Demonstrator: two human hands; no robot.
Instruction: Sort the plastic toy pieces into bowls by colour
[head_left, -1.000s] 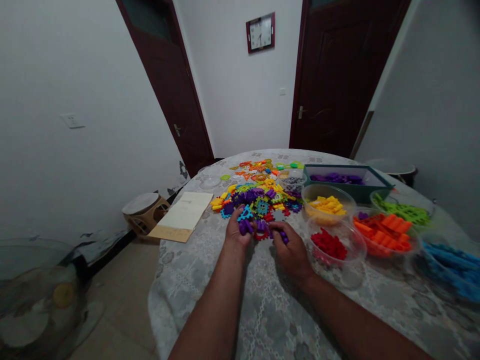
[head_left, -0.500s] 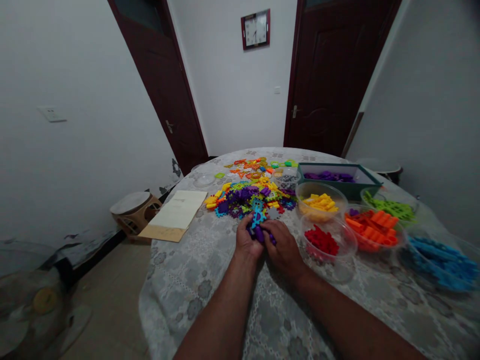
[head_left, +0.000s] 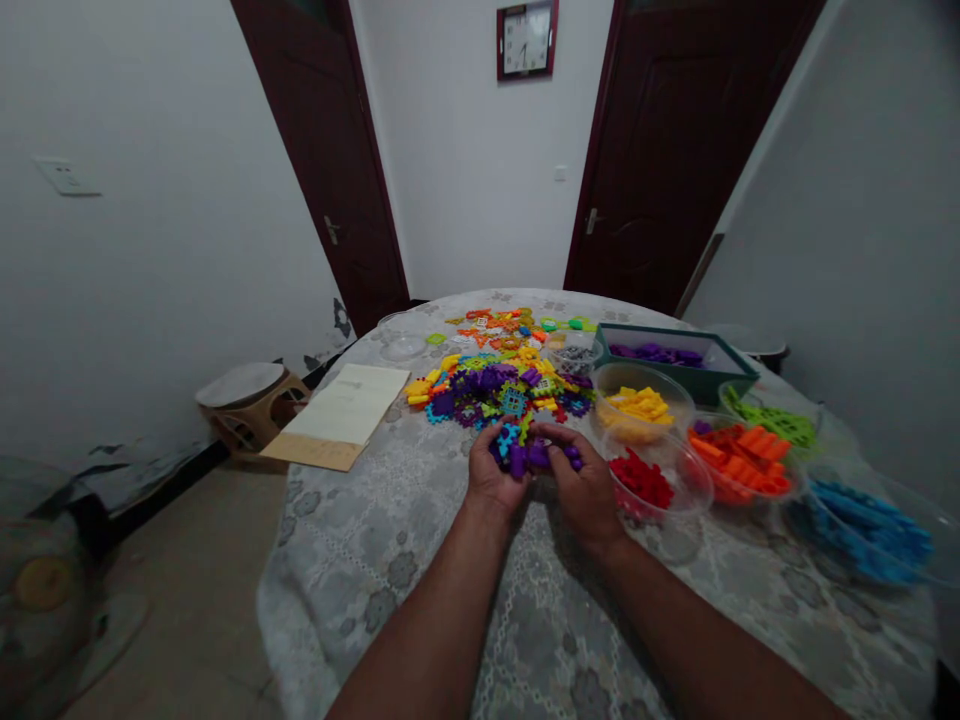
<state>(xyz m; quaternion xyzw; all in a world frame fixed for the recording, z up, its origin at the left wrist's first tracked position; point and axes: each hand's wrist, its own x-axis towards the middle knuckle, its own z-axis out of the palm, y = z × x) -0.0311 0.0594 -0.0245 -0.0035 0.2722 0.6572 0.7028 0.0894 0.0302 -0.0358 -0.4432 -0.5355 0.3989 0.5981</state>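
Note:
My left hand [head_left: 493, 472] is closed round a few plastic building pieces: a light-blue toothed piece [head_left: 508, 438] and purple pieces [head_left: 518, 460]. Close beside it, my right hand [head_left: 580, 482] is closed on more purple building pieces [head_left: 573, 457], its thumb and fingers pinching them. Both hands are just above the tablecloth, nearly meeting, and the purple parts bridge the gap between them. Whether those parts are joined I cannot tell. Right beyond the hands lies a mixed heap of coloured building pieces [head_left: 487, 385], mostly purple, yellow and green.
On the right stand clear bowls of yellow pieces [head_left: 640, 405], red pieces [head_left: 642, 478], orange pieces [head_left: 750, 462], green pieces [head_left: 776, 420] and blue pieces [head_left: 870, 528]. Behind them is a dark green box [head_left: 720, 380] with purple pieces. An open notebook [head_left: 345, 412] lies on the left.
My hands came together over the purple and blue pieces, then parted slightly. The right hand now holds purple pieces stretched toward the left hand. The camera view has shifted a little.

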